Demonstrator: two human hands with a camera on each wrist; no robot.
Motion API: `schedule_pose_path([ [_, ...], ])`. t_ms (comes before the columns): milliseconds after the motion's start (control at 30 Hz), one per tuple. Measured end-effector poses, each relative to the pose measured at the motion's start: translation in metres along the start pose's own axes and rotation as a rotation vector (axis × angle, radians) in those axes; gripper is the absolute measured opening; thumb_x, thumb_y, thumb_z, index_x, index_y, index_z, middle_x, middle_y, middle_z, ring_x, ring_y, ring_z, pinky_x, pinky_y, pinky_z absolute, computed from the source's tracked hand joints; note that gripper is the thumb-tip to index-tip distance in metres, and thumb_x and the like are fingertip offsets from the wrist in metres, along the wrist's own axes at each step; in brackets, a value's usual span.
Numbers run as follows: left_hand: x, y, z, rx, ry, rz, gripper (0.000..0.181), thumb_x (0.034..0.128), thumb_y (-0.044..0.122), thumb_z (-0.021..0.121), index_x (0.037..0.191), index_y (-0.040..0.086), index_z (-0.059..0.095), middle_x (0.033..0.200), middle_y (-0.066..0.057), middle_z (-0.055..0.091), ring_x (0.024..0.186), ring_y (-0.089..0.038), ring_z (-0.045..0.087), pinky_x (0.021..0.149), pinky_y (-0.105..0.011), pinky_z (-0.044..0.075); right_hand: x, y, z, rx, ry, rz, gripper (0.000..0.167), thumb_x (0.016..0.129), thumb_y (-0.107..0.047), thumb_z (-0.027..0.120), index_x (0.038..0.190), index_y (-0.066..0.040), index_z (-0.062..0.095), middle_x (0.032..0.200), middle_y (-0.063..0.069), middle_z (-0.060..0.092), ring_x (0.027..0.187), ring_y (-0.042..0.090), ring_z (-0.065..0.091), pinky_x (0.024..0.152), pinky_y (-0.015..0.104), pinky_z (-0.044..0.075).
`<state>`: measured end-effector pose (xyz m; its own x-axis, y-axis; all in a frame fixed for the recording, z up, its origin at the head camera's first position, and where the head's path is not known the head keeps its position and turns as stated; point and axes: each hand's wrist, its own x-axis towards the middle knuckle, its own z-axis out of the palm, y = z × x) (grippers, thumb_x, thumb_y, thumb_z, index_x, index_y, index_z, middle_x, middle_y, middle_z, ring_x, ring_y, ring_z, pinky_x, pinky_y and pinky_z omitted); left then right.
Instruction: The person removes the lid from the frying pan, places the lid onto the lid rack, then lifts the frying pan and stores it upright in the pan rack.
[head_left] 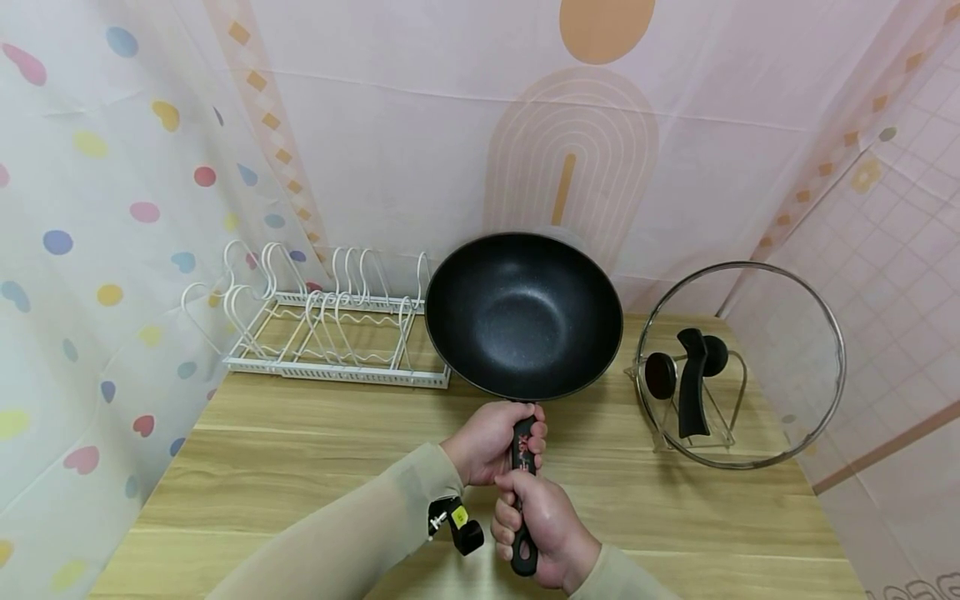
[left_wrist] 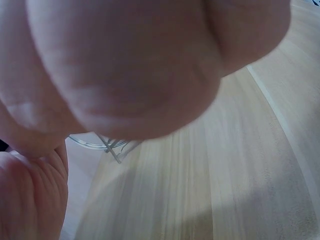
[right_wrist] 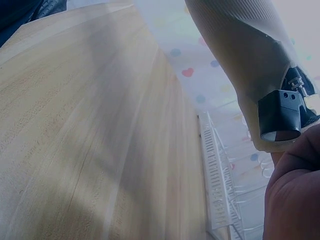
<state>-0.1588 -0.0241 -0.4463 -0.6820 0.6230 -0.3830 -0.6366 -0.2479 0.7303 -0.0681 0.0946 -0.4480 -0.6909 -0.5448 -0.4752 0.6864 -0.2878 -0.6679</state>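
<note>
Both hands grip the handle of a black wok [head_left: 525, 321], whose dark inside faces me in the head view. My left hand [head_left: 491, 442] holds the handle close to the pan, fingers curled round it. Lower down, my right hand [head_left: 547, 525] wraps the same handle [head_left: 522, 454] near its looped end. The left wrist view is mostly filled by the curled fingers [left_wrist: 125, 70] of the left hand. In the right wrist view, the left sleeve [right_wrist: 240, 60] and part of a hand [right_wrist: 295, 195] show at the right; the wok is out of sight there.
A white wire pan rack [head_left: 337, 371] stands left of the wok on the wooden table [head_left: 315, 450]. To the right, a glass lid [head_left: 817, 425] with a black handle [head_left: 693, 383] rests upright in a small wire stand [head_left: 738, 392]. Patterned curtains [head_left: 375, 150] hang behind and beside the table.
</note>
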Motion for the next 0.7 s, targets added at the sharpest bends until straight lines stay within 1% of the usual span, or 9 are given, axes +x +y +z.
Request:
schedule_pose_path([
  [200, -0.0009, 0.0018, 0.0006, -0.002, 0.003, 0.003, 0.022, 0.1106, 0.022, 0.033, 0.098, 0.015, 0.049, 0.074, 0.008, 0.047, 0.06, -0.006, 0.047, 0.063, -0.022, 0.049, -0.0004, -0.0009, 0.0016, -0.001, 0.003, -0.007, 0.027, 0.099, -0.021, 0.045, 0.073, -0.022, 0.04, 0.051, -0.014, 0.038, 0.047, 0.003, 0.043, 0.047, 0.017, 0.042],
  [567, -0.0032, 0.0051, 0.0021, 0.004, 0.002, -0.001, 0.023, 0.1111, 0.023, 0.032, 0.098, 0.015, 0.049, 0.074, 0.008, 0.048, 0.061, -0.006, 0.047, 0.064, -0.023, 0.049, -0.0008, -0.0024, 0.0028, 0.0, -0.015, -0.016, 0.027, 0.1, -0.021, 0.044, 0.073, -0.022, 0.04, 0.051, -0.014, 0.039, 0.047, 0.004, 0.043, 0.047, 0.017, 0.041],
  [700, -0.004, 0.0063, 0.0027, 0.015, -0.004, 0.008, 0.023, 0.1114, 0.023, 0.032, 0.098, 0.015, 0.049, 0.074, 0.008, 0.048, 0.061, -0.006, 0.047, 0.064, -0.023, 0.049, -0.0011, -0.003, 0.0037, 0.002, -0.013, -0.021, 0.027, 0.1, -0.022, 0.045, 0.073, -0.021, 0.04, 0.051, -0.014, 0.039, 0.047, 0.004, 0.043, 0.047, 0.017, 0.041],
])
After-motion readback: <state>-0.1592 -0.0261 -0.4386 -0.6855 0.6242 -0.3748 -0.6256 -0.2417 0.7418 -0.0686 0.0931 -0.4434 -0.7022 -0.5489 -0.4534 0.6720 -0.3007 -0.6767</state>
